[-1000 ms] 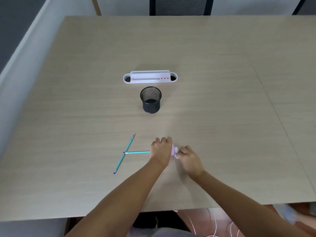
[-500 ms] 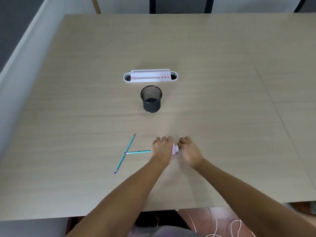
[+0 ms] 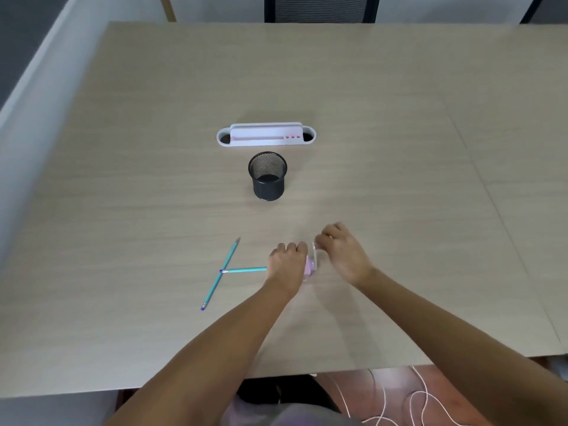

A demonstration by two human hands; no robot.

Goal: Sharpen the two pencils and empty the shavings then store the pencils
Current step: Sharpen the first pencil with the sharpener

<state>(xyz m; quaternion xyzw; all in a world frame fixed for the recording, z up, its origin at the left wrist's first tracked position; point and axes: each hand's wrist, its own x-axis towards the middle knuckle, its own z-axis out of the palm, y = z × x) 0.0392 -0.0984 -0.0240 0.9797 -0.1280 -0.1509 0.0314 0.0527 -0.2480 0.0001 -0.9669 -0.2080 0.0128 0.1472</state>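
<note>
My right hand (image 3: pixel 344 256) has lifted off the pink sharpener (image 3: pixel 310 267), fingers loosely curled; my left hand (image 3: pixel 287 265) grips a teal pencil (image 3: pixel 244 269) in it. The mesh cup (image 3: pixel 268 176) looks empty.

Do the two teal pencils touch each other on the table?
Touching. In the head view, the eraser end of the held pencil meets the middle of the loose pencil, with no gap visible between them.

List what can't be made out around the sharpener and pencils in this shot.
- Head view: the held pencil tip, hidden under the left hand.
- The pink sharpener: mostly covered by that hand; shavings inside unreadable.
- Right hand: blurred; grip on the sharpener unclear.
- Loose pencil tip: too small to judge.
</note>
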